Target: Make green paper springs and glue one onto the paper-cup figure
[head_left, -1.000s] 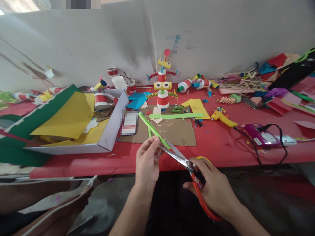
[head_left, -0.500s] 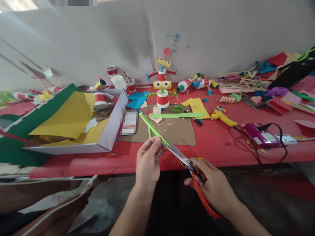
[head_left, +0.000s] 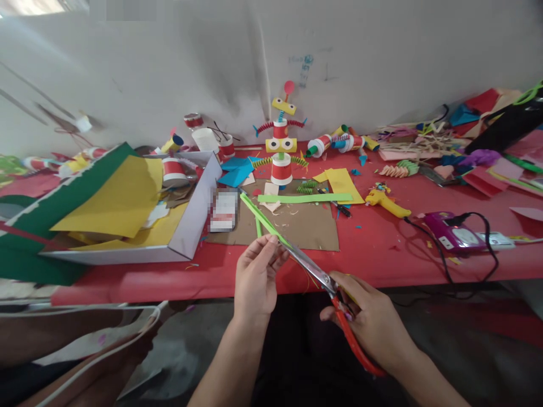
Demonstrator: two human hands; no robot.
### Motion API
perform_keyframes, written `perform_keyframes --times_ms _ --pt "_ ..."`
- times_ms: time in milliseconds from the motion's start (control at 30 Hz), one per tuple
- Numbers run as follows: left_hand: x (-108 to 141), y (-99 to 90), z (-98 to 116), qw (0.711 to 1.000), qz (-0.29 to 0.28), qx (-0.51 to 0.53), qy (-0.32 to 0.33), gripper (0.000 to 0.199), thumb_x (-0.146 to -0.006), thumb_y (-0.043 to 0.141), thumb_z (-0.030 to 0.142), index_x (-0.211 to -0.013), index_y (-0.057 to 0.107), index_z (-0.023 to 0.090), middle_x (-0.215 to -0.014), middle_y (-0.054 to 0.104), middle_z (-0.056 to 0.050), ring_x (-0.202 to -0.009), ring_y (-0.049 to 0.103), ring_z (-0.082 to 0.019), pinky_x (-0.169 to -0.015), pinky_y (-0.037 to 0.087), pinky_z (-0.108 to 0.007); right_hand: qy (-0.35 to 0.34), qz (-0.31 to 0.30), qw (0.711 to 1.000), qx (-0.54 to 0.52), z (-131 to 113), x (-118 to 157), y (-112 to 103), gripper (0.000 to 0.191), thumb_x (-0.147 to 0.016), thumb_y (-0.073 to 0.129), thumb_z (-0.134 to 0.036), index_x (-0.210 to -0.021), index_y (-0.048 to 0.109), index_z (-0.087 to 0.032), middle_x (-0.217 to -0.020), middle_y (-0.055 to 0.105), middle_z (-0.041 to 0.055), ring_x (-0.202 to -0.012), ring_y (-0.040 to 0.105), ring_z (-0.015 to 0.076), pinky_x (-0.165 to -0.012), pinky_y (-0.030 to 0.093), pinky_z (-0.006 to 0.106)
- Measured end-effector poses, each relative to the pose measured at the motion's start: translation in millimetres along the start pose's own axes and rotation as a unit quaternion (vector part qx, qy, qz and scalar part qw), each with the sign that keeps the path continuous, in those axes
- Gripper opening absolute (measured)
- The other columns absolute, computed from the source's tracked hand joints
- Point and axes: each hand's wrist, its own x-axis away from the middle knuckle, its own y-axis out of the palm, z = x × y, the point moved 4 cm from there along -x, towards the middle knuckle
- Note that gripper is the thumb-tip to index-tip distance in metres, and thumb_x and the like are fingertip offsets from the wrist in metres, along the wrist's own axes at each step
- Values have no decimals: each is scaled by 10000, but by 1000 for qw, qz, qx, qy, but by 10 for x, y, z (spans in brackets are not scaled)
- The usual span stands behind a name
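Note:
Between thumb and fingers, my left hand [head_left: 259,271] pinches a narrow light green paper strip [head_left: 258,213] that points away from me over the table. My right hand [head_left: 368,316] grips red-handled scissors [head_left: 307,263], their blades closed or nearly so and reaching up to the strip beside my left fingertips. Whether paper lies between the blades I cannot tell. Another light green strip [head_left: 305,198] lies flat across the brown cardboard sheet [head_left: 305,229]. Behind it a figure made of paper cups [head_left: 281,169] stands upright with coiled paper arms.
To the left, an open box [head_left: 193,215] holds yellow paper, beside a phone [head_left: 224,210]. On the right lie a yellow glue gun [head_left: 387,203] and a purple power strip [head_left: 453,233] with a black cable. Paper scraps [head_left: 407,141] are heaped at the back right. Another person's legs [head_left: 97,350] show lower left.
The scissors have slid slightly back toward the lower right with my right hand, and less green shows along the blades. My left hand keeps its pinch on the strip, almost still.

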Motion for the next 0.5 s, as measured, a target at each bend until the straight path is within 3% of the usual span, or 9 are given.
perform_keyframes --times_ms 333,500 --pt "-10 -6 7 1000 10 1 -1 173 -641 747 220 -749 645 132 -711 646 6 -634 614 -76 -646 504 -203 7 -27 999 -30 31 7 0 409 -770 551 -132 -1162 513 -243 -881 683 18 -745 670 170 -665 525 265" --pt "-30 -16 -9 1000 2 2 -7 149 -651 738 214 -743 651 136 -712 647 6 -646 613 -77 -659 500 -205 3 -33 999 -31 47 4 19 357 -805 562 -213 -1158 510 -239 -874 657 18 -644 642 141 -646 516 257"
